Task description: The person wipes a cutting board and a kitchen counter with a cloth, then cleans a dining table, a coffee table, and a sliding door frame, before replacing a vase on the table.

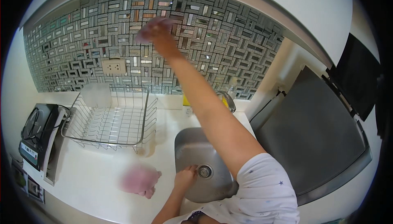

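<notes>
My right arm stretches up across the sink to the tiled wall. There my right hand [159, 35] is closed on a pinkish-purple cloth [144, 32] pressed against the tiles; both are smeared by motion. Down at the left side of the steel sink [186, 136], my left hand [186, 177] leans on the rim with its fingers curled over it, near the drain [204, 171]. A crumpled pink cloth [139, 179] lies on the white counter to the left of that hand, apart from it and partly blurred.
A wire dish rack [110, 125] holding a whitish translucent item [96, 96] stands at the back left. Beyond it sits a black appliance [39, 136] with a coiled cord. A wall socket [114, 66] is set in the tiles [229, 31]. The faucet [229, 101] is partly behind my arm; a dark grey panel [313, 134] stands right.
</notes>
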